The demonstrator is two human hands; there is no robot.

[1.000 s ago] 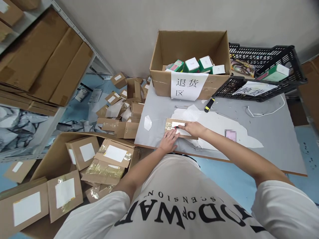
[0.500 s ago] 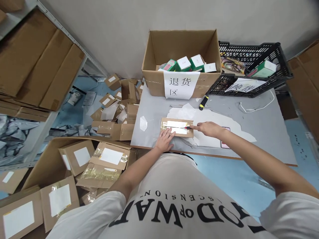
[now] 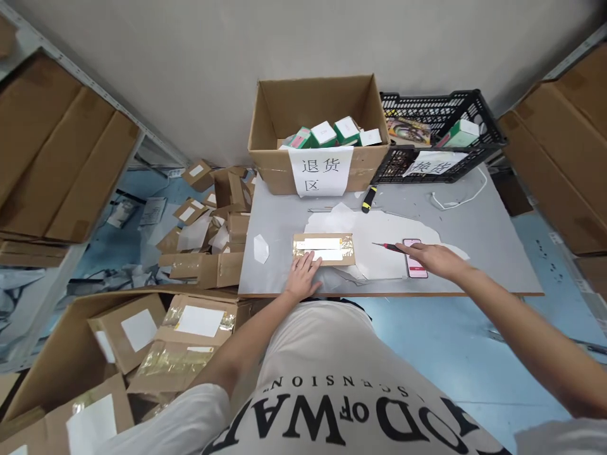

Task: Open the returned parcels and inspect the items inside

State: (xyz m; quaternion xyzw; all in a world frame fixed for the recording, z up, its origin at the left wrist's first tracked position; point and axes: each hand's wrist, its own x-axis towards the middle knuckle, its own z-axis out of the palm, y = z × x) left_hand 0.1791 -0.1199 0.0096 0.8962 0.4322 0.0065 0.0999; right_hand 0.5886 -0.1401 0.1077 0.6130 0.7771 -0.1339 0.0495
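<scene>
- While the left hand (image 3: 303, 273) lies flat, fingers spread, on the near edge of a flat parcel (image 3: 324, 248), the right hand (image 3: 432, 259) is closed around the handle of a thin red-and-black blade tool (image 3: 387, 246), its tip pointing left toward the parcel but well apart from it.
- Just under the right hand's fingers lies a phone (image 3: 414, 257) with a pink screen, on the counter (image 3: 493, 253).
- Risk, as I judge it: the bare tip is aimed toward the pinning hand, so a careless swing across could nick those fingers or scratch the phone beneath the wrist.
- Pressed only at one edge, the parcel could pivot or slide on the loose white paper sheet (image 3: 379, 234) beneath it.
- The parcel is a low brown cardboard rectangle near the front edge of the counter, left of middle, with a white label strip along its top and shiny yellowish tape at both ends; whether the tape is cut through I cannot tell.
- Farther back stand an open carton (image 3: 275, 167) of small green boxes with a paper sign, a black crate (image 3: 484, 129) and a yellow-and-black tool (image 3: 368, 198).
- On the floor to the left, many taped cardboard boxes (image 3: 190, 328) lie heaped.
</scene>
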